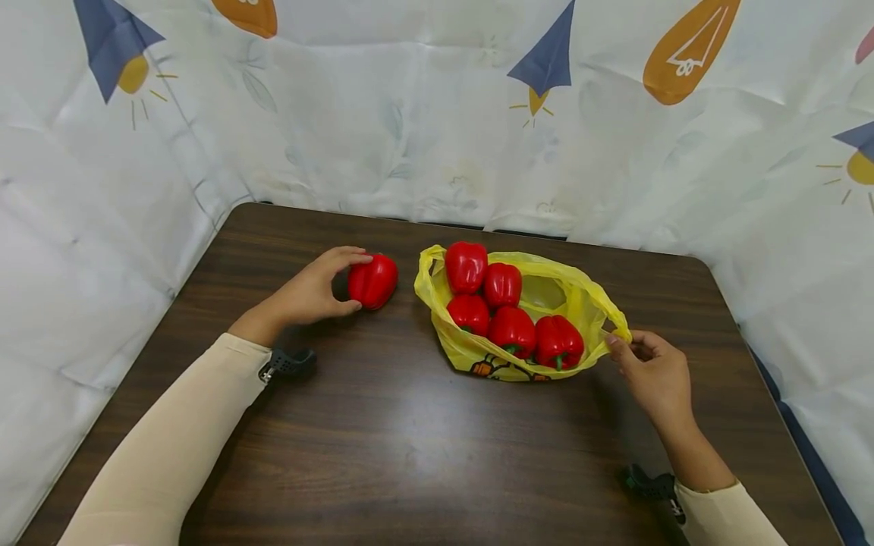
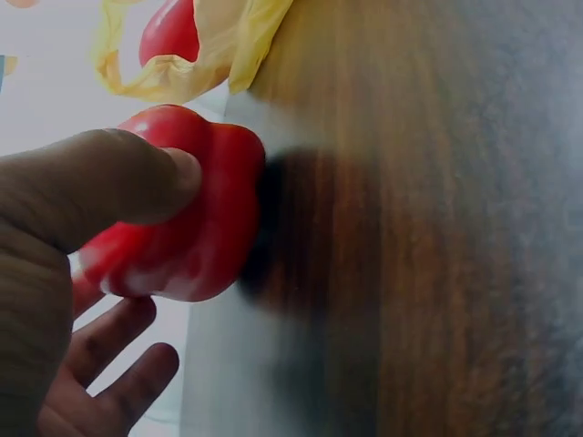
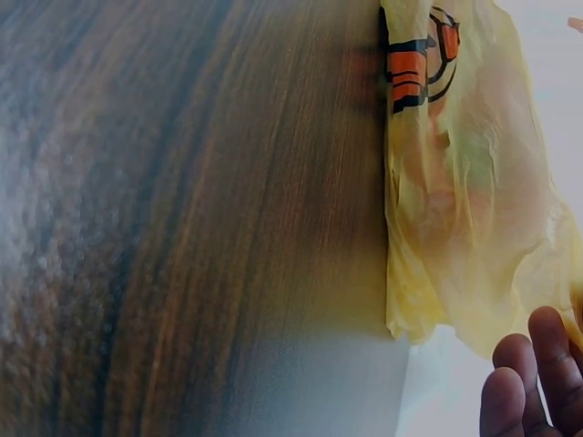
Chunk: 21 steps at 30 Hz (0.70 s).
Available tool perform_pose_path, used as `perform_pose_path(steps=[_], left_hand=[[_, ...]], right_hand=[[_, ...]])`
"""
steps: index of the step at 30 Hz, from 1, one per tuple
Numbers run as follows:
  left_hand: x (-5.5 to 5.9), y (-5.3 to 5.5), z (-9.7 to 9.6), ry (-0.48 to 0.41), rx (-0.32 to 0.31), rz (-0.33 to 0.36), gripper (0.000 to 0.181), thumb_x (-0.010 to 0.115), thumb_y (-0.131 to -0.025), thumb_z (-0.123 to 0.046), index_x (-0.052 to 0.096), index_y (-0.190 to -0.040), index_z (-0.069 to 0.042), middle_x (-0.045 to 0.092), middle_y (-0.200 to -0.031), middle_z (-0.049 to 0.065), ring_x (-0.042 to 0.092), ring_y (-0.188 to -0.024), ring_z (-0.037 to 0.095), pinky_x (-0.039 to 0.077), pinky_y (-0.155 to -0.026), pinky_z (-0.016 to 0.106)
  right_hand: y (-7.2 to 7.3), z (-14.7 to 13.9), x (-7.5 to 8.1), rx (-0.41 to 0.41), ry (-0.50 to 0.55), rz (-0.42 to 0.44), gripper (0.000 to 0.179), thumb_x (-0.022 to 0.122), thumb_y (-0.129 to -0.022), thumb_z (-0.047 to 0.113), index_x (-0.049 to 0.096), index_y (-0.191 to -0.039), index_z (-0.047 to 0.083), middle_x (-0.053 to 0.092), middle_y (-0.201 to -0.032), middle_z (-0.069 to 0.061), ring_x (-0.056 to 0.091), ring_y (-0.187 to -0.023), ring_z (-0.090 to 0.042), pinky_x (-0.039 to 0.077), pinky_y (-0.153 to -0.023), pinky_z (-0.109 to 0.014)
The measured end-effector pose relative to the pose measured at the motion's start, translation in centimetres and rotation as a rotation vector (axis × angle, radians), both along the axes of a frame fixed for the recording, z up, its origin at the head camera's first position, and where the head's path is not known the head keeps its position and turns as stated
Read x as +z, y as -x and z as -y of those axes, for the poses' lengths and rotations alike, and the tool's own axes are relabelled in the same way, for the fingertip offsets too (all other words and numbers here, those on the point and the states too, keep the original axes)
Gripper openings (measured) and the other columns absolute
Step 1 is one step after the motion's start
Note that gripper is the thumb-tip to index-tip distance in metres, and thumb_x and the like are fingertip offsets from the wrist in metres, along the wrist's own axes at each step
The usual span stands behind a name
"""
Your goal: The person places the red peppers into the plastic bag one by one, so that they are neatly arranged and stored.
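Observation:
Left of the bag, my left hand (image 1: 315, 287) grips a red bell pepper (image 1: 372, 281) between thumb and fingers. In the left wrist view the thumb lies across this pepper (image 2: 219, 209), which is just off or at the tabletop; I cannot tell which. A yellow plastic bag (image 1: 447, 341) lies open on the table with several red bell peppers (image 1: 512, 331) inside. My right hand (image 1: 657, 375) pinches the bag's right handle. In the right wrist view, fingertips (image 3: 503, 401) show beside the yellow bag (image 3: 492, 200), whose side carries an orange and black print.
The dark wood-grain table (image 1: 410, 455) has rounded far corners. Behind it and at both sides hangs a white printed curtain (image 1: 382, 114). A dark strap (image 1: 290, 362) sits at the left wrist, another strap (image 1: 649, 483) at the right wrist.

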<state>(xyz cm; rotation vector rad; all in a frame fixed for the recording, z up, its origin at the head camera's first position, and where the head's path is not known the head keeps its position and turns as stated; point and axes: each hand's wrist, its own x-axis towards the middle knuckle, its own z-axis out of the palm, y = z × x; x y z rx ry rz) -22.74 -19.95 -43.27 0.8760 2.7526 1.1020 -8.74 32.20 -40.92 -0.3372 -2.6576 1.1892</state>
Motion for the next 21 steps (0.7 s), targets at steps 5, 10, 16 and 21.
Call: perform_pose_path(steps=[5,10,16,21], left_hand=[[0.0,-0.3,-0.3,-0.055,0.009,-0.029,0.07,0.088,-0.078,-0.007,0.056,-0.141,-0.005,0.044,-0.151,0.016,0.044,-0.136,0.037,0.046,-0.103,0.058],[0.8,-1.0,-0.7,-0.165,0.015,-0.062,0.069,0.089,-0.077,-0.007,0.058,-0.138,-0.006,0.047,-0.146,0.013,0.051,-0.126,0.032,0.051,-0.098,0.055],[2.3,-1.4,-0.9,-0.232,0.034,-0.124,0.068,0.09,-0.076,-0.009,0.059,-0.137,-0.008,0.05,-0.143,0.008,0.054,-0.121,0.026,0.053,-0.093,0.055],[3.5,-1.6,-1.7,-0.237,0.005,-0.199,0.07,0.091,-0.076,-0.011,0.058,-0.138,-0.009,0.05,-0.143,0.007,0.052,-0.123,0.025,0.055,-0.091,0.054]], right_hand=[[0.0,-0.1,0.0,-0.005,-0.006,-0.003,0.044,0.07,-0.097,0.042,0.073,-0.111,0.001,0.076,-0.092,-0.012,0.072,-0.072,-0.019,0.056,-0.056,-0.023],[-0.1,-0.1,-0.1,-0.003,-0.005,-0.005,0.044,0.07,-0.097,0.042,0.073,-0.112,0.001,0.075,-0.093,-0.013,0.073,-0.073,-0.018,0.056,-0.056,-0.022],[-0.2,-0.1,0.0,-0.001,0.001,-0.005,0.044,0.071,-0.097,0.042,0.073,-0.113,0.0,0.075,-0.095,-0.016,0.072,-0.071,-0.016,0.055,-0.056,-0.021],[-0.2,-0.1,0.0,-0.007,0.005,-0.002,0.044,0.07,-0.097,0.041,0.073,-0.112,0.0,0.075,-0.095,-0.015,0.072,-0.072,-0.019,0.056,-0.057,-0.021]])
